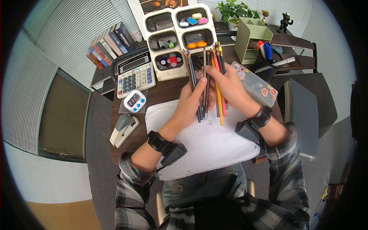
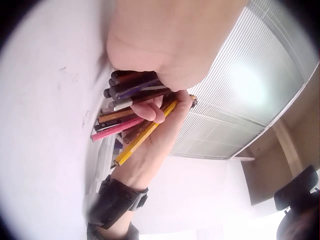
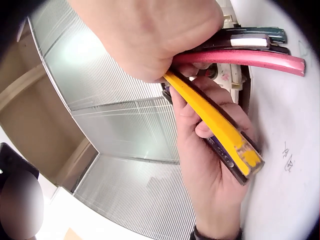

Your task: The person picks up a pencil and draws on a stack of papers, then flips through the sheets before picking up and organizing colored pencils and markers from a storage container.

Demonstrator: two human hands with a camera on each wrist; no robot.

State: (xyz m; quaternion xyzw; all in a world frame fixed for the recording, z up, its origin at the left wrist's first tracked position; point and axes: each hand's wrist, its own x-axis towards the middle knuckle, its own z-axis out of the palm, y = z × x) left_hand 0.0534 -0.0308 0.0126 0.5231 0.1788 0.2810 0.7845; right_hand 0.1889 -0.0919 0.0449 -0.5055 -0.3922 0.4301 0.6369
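Observation:
Both hands hold colored pencils upright over the white paper (image 1: pixel 199 153), close together in the head view. My left hand (image 1: pixel 188 103) grips a bundle of mostly dark and blue pencils (image 1: pixel 199 114), its thumb lying across them. In my right hand (image 1: pixel 232 86) is another bunch, with a yellow pencil (image 3: pixel 215 122), a pink pencil (image 3: pixel 250 59) and a dark green pencil (image 3: pixel 272 34). Right thumb and fingertips meet the pencils between the two hands, near the left thumb. In the left wrist view, the lower pencil ends fan out near the paper; the palms hide the middles.
A white organizer (image 1: pixel 171 75) with erasers and small items stands behind the hands. To the left are a calculator (image 1: pixel 134 78), a timer (image 1: pixel 135 101) and a stapler (image 1: pixel 124 130). A stickered plastic box (image 1: pixel 255 83), a pen holder (image 1: pixel 266 64) and a green rack (image 1: pixel 245 42) stand right.

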